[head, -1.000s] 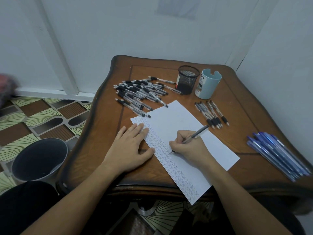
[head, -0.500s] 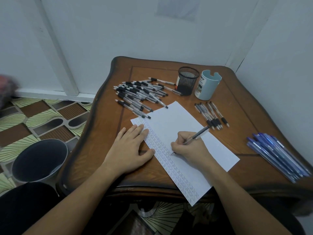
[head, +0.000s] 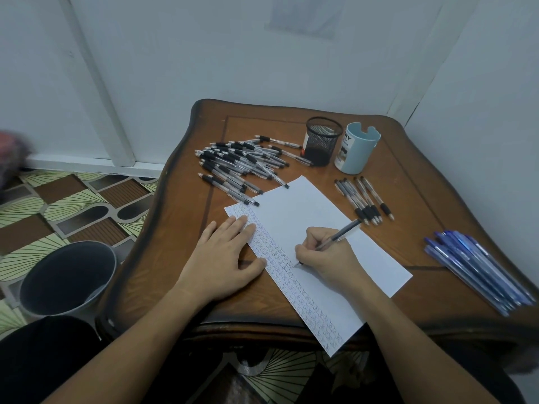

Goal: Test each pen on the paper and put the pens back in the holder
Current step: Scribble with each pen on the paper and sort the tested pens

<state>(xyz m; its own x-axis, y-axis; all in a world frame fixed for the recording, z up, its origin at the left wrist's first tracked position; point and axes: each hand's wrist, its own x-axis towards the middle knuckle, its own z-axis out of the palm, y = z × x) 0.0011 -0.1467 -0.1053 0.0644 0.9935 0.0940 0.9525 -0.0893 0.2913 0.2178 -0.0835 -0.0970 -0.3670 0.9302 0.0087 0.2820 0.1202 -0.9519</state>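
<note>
The right hand (head: 326, 258) is gripping a pen (head: 335, 239), its tip touching the paper (head: 335, 228) (beside the scribbled column); the left hand (head: 224, 252) is lying flat and open, overlapping the paper's left edge.

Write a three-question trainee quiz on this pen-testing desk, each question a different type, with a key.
1. True or false: the right hand holds a pen with its tip on the paper.
2. Which lies nearest the table's right edge? A) the black pen pile B) the blue pens C) the mesh cup
3. Fill in: the left hand lies flat, with its fingertips on the ____.

Key: 1 true; 2 B; 3 paper.
</note>
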